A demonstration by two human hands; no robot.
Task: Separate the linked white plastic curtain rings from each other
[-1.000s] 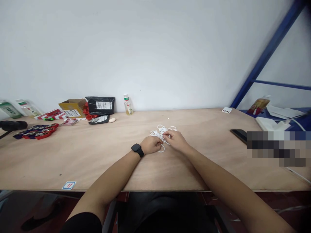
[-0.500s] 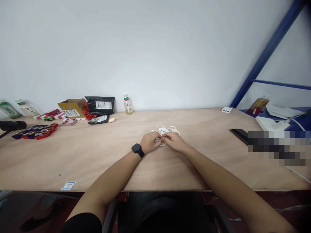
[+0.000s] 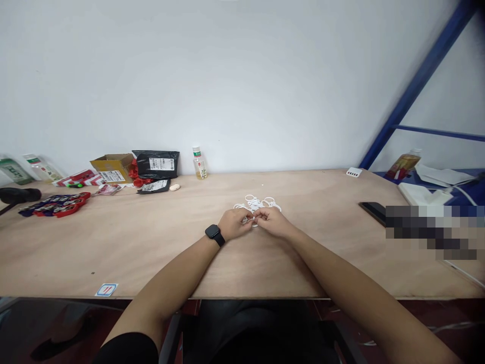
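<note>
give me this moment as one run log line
left hand: pinching white ring | right hand: at same ring | more rings: piled beyond hands | phone: on table, right side

A plain pale wall [image 3: 242,91] fills most of what I see ahead, grey-white and smooth save for a few tiny marks. Against its foot runs a long worktop [image 3: 182,268] of light brown wood, faintly streaked in the grain, its straight front edge facing me. Over on the right a blue post [image 3: 419,81] slants upward, a thinner blue crossbar [image 3: 435,132] reaching off from it. The light is soft and even, paling the wall. Below, a dark chair armrest [image 3: 172,336] shows above a reddish floor [image 3: 401,316], though it's rather too dim down there to be certain.
</note>
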